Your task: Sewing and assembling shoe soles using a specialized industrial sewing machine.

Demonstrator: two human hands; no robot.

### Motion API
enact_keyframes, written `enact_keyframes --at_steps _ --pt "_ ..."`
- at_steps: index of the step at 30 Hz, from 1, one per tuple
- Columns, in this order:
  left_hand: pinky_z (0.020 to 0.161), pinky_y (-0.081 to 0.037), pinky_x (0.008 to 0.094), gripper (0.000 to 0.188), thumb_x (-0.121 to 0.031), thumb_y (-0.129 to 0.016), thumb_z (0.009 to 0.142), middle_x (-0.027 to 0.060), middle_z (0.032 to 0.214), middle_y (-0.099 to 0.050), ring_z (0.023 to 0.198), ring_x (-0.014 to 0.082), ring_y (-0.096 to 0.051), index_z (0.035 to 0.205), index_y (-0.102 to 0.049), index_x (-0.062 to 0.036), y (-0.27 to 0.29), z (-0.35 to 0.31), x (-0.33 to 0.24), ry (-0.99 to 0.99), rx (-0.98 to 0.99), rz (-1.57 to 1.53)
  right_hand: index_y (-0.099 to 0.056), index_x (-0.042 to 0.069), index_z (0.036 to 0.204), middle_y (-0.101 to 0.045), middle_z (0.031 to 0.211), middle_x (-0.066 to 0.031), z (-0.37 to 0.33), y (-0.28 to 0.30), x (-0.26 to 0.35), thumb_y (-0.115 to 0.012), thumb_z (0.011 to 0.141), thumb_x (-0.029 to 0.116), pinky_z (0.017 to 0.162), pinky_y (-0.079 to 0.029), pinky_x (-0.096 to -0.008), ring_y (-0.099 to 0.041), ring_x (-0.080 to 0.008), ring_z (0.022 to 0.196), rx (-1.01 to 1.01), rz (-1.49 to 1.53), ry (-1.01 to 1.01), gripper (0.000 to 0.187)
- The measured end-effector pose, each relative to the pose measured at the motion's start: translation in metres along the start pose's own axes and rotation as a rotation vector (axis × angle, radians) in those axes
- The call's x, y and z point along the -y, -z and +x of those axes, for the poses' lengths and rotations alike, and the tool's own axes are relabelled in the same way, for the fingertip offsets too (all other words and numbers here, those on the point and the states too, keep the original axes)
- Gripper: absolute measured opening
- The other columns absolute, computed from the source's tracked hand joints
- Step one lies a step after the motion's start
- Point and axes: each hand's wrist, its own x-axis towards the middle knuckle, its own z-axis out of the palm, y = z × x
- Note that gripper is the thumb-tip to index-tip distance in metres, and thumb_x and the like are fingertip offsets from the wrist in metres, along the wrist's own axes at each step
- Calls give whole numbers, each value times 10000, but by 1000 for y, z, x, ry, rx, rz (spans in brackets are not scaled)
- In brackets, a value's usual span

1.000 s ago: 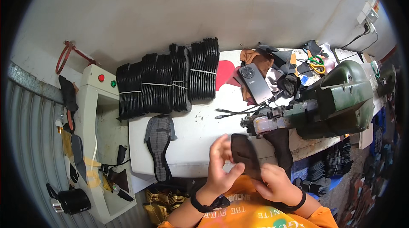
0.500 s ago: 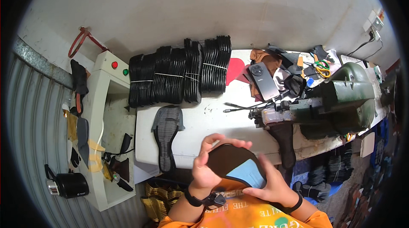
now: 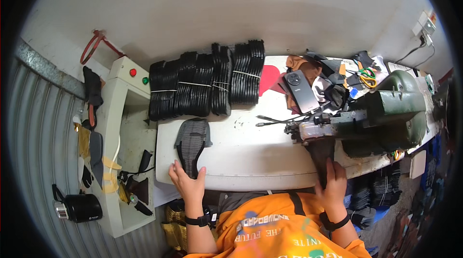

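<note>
We see a grey insole (image 3: 194, 137) near the left end of the white bench (image 3: 248, 154), its broad end toward the back edge and its narrow end toward the front edge. Its long axis runs almost straight from back to front, and darker grey flaps jut out on both sides of the broad end. A dark insole (image 3: 320, 153) lies right of the bench's middle along the front edge, its narrow end pointing at us and its far end passing beneath the head of the green sewing machine (image 3: 393, 113).

Our left hand (image 3: 189, 185) has its thumb and fingers spread well apart, astride the grey insole's narrow end; we cannot tell how firmly they press its edges. Our right hand (image 3: 334, 183) lies over the near end of the dark insole with fingers pointing away from us, half bent and touching it; the thumb is blurred, so we cannot tell whether it pinches.

Along the back edge stand tied bundles of black insoles (image 3: 195, 87), with a red piece (image 3: 269, 78) just beside them. Farther right, a smartphone (image 3: 301, 93) leans over fabric scraps, near green-and-yellow-handled scissors (image 3: 369, 79) by the back right corner.
</note>
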Motion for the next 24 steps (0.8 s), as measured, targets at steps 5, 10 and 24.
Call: enact_keyframes --at_steps 5,10,24 --pt "1077 -413 475 821 -217 -872 733 210 1308 -500 1235 408 -494 1389 -472 71 -6 4 37 7 95 36 -622 9 1271 -535 1322 -247 6 -5 -1 -755 730 90 961 -452 -512 -531 -435 1174 -42 148 18 564" --pt "986 -466 460 576 -161 -881 705 212 1219 -568 1117 391 -580 1149 -581 51 7 1 11 23 -86 -63 -669 1 1153 -629 1189 -214 18 3 23 -756 741 46 920 -494 -476 -602 -411 1074 -57 359 204 423" --pt "941 -516 317 427 -31 -813 836 85 1151 -731 1040 145 -662 1230 -656 20 59 -63 -140 -241 1126 -1130 -497 -48 1396 -649 1273 -160 56 45 119 -736 910 131 958 -527 -370 -647 -204 1092 464 2136 -425 571"
